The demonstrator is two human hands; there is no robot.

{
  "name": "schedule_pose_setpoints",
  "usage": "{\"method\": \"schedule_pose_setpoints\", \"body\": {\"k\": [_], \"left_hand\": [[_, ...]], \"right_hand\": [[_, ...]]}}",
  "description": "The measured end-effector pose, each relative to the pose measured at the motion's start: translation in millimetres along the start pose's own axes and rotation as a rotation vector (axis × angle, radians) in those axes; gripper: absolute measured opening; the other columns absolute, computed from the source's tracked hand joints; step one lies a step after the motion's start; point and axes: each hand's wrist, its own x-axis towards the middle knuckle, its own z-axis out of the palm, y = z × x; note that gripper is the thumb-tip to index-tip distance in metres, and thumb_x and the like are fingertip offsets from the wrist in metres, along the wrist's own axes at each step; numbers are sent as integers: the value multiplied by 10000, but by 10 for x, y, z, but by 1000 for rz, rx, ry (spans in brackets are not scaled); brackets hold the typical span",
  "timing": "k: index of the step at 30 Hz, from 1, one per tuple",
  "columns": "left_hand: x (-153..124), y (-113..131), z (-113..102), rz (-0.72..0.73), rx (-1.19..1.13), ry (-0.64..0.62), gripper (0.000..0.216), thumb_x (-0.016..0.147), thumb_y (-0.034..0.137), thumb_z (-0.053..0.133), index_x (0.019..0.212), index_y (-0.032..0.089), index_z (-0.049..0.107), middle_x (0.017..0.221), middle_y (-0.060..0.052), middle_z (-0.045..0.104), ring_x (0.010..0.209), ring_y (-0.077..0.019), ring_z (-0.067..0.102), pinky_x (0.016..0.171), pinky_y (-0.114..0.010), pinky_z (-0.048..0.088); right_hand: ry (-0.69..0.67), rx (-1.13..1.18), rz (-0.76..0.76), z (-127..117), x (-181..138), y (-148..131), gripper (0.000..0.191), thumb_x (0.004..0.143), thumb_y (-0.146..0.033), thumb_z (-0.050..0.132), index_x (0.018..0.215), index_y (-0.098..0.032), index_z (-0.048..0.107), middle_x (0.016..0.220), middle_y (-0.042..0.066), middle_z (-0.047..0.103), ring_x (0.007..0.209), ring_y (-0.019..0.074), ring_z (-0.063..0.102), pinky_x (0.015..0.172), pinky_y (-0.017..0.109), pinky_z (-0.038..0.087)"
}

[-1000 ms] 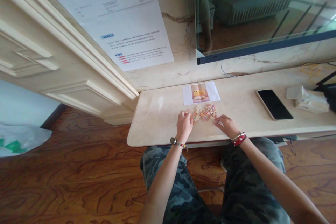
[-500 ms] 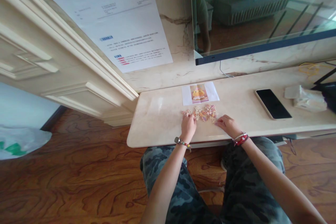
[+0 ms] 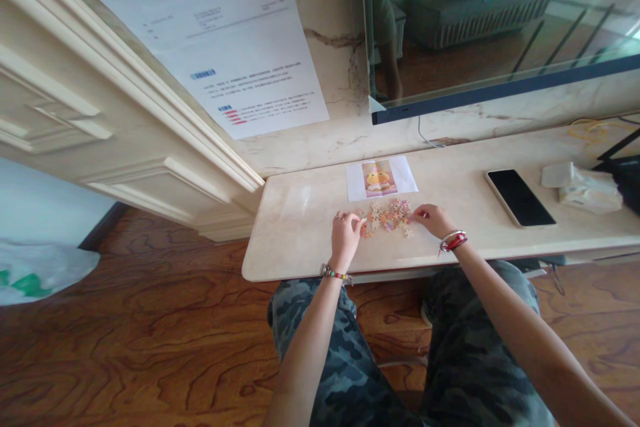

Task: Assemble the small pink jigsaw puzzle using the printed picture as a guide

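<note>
A small heap of pastel jigsaw pieces (image 3: 387, 217) lies on a cream marble shelf (image 3: 300, 240). Behind the heap sits a printed reference picture (image 3: 381, 179) of an orange figure on white paper. My left hand (image 3: 345, 235) rests at the heap's left edge, fingers curled and touching the pieces. At the right edge, my right hand (image 3: 433, 219) has its fingertips pinched among the pieces; what it grips is too small to name. A beaded bracelet circles the left wrist and a red band the right.
A black phone (image 3: 519, 197) lies face up to the right, with a crumpled tissue pack (image 3: 580, 187) beyond it. A glass-fronted screen (image 3: 500, 27) and a printed notice (image 3: 220, 33) hang on the wall behind. Wooden floor and a plastic bag (image 3: 35, 267) are at left.
My left hand moved left and back to the heap's left edge. My right hand moved up from the shelf front to the heap's right side. The pieces shifted slightly.
</note>
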Motion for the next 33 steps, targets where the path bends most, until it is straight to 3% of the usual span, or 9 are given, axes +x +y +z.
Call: {"method": "schedule_pose_setpoints", "body": {"k": [6,11,18,23,27,33], "left_hand": [[-135,-18,80,69,170,-80,102,780,170,475,736,202,562,887,-39,512,886,-156,468,774,-279,412],[-193,-105,130,72,101,-95,95,785,209,481,767,196,574,875,-36,520,877,-144,481,790,-269,420],[-117,5,75,95,85,-69,132,806,206,438,777,199,566,877,-35,513,918,-147,476,835,-277,409],[-89,99,114,120,112,-121,91,781,188,473,781,208,562,876,-35,500,948,-162,463,881,-329,389],[-93,121,190,151,143,-160,89,751,165,509,812,199,565,902,-43,490,980,-177,447,917,-350,363],[-51,161,270,143,152,-194,125,745,142,507,835,201,571,924,-41,480,974,-175,442,881,-336,381]], "right_hand": [[138,-104,-56,139,-46,12,208,757,-325,478,798,-168,608,745,55,557,641,134,523,613,256,417],[0,-58,-303,188,-338,19,280,783,-319,455,1021,-226,570,980,64,524,793,145,547,702,270,456],[-74,-173,-294,224,-410,46,245,802,-274,432,985,-233,590,1009,59,522,762,132,558,704,268,473],[-106,-230,-308,220,-343,5,316,790,-248,449,1096,-258,526,1112,63,484,753,136,574,670,273,483],[-111,-245,-325,213,-391,-1,276,797,-256,438,1043,-270,562,1086,49,503,736,137,583,660,267,482],[-79,-189,-392,205,-590,16,262,818,-262,401,1015,-235,571,1056,67,543,859,166,571,763,312,472]]}}
